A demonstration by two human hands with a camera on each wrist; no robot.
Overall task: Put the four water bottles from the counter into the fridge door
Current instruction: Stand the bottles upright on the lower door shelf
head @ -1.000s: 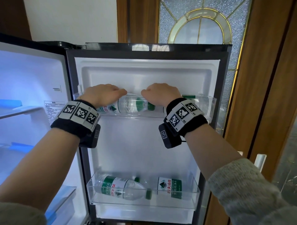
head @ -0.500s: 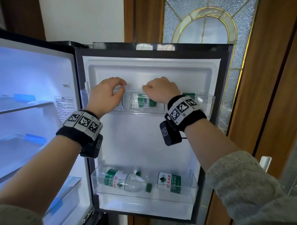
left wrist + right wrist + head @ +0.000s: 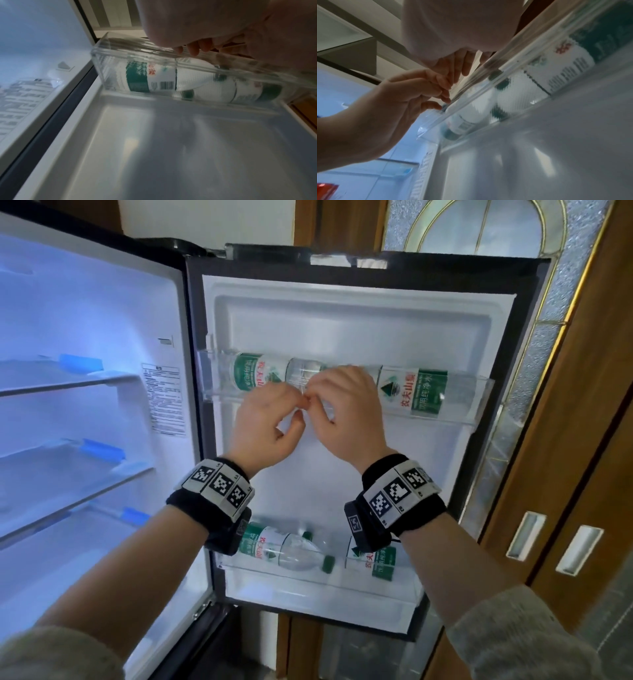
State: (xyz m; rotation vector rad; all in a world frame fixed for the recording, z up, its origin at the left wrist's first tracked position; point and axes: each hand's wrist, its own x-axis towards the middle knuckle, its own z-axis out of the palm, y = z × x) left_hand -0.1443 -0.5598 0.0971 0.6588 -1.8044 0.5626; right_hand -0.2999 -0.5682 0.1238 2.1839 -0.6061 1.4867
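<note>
1. Two hands, both mine, hang in front of the upper door shelf (image 3: 479, 392), fingers loosely curled and holding nothing.
2. My left hand (image 3: 265, 424) has its fingertips bent toward the palm, and my right hand (image 3: 347, 414) mirrors it; the fingertips of the two meet, or nearly meet, in the head view.
3. From the right wrist view both sets of fingers (image 3: 443, 81) sit just outside the clear front rim of that shelf; motion blur keeps me from saying whether they touch the plastic.
4. Behind my knuckles, in the upper shelf, the left bottle (image 3: 260, 371) lies on its side with its green and white label facing out, and the right bottle (image 3: 416, 390) lies beside it; their clear ends point toward each other behind my hands.
5. Below my wrists, in the lower door shelf (image 3: 308, 580), a third bottle (image 3: 284, 547) lies on its side with its green cap toward the right, and a fourth bottle (image 3: 380, 561) lies just beside it, partly hidden by my right wristband (image 3: 399, 491).
6. The fridge door (image 3: 359, 313) stands open.
</note>
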